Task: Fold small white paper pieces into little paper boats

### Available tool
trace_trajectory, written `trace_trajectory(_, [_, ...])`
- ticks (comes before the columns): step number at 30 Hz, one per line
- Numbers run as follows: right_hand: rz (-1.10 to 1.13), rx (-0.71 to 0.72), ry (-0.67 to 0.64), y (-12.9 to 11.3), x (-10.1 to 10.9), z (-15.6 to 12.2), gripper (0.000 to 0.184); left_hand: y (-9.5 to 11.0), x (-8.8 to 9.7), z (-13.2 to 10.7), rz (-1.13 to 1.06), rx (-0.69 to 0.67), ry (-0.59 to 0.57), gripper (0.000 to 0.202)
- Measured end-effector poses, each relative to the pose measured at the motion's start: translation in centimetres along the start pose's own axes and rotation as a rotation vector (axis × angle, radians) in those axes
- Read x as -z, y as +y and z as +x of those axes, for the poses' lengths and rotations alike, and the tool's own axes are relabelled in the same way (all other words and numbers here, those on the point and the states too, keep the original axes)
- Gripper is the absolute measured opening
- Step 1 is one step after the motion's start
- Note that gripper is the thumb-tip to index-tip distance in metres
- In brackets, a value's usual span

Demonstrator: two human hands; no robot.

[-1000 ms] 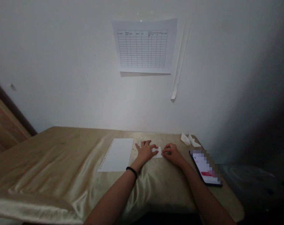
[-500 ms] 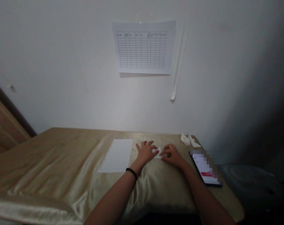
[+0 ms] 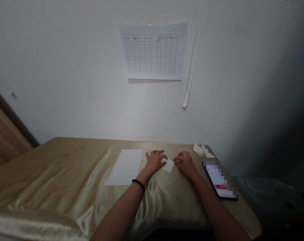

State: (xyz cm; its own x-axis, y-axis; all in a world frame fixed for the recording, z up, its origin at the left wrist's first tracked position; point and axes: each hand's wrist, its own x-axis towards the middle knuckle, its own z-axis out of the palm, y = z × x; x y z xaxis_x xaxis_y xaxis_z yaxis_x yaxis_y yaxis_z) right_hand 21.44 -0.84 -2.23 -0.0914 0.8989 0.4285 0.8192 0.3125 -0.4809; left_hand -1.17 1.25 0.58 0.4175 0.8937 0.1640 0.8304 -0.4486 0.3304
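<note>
A small white folded paper, roughly diamond-shaped, lies on the cloth between my two hands. At its left side is my left hand, with thumb and index finger closed on the edge and the other fingers spread over the cloth. My right hand pinches the paper's right corner between thumb and fingertips. Beside my left hand lies a blank sheet with a perforated left edge. Two folded paper pieces, shaped like little boats, sit at the back right.
A phone with a lit, partly blurred screen lies right of my right forearm. Shiny gold cloth covers the table, wrinkled at the left. Behind it, a printed table sheet and a paper strip hang on the wall.
The folded paper has turned so that a corner points toward me, and more of it shows. My right hand has shifted slightly up to its right corner.
</note>
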Motion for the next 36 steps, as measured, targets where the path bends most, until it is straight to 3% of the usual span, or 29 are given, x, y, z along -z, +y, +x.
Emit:
trace_trajectory(9, [0.043, -0.039, 0.035, 0.0, -0.6, 0.3, 0.011, 0.3, 0.2, -0.3, -0.006, 0.023, -0.043, 0.026])
trace_trajectory(20, [0.082, -0.055, -0.023, 0.3, -0.9, 0.3, 0.008, 0.5, 0.4, -0.4, 0.001, 0.082, -0.051, 0.026])
trace_trajectory(36, [0.211, 0.032, -0.153, 0.0, -0.1, -0.9, 0.003, 0.6, 0.6, -0.4, 0.023, 0.099, -0.064, 0.027])
